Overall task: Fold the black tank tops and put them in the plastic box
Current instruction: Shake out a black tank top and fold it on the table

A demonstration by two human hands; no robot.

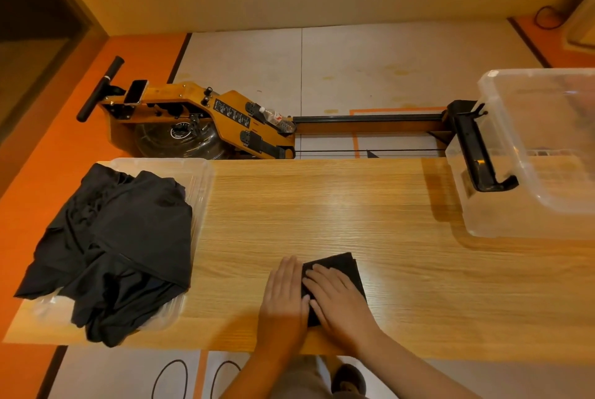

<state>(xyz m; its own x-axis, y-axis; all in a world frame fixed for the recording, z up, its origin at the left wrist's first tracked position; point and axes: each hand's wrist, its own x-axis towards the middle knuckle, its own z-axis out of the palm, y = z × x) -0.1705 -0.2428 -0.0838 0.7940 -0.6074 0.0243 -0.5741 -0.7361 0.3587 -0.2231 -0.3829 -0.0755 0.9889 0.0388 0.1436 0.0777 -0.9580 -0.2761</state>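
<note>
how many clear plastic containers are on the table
2: a shallow clear tray at the left end of the table, under the pile of black tank tops, and a deep clear plastic box at the right end, partly cut off by the frame.
</note>
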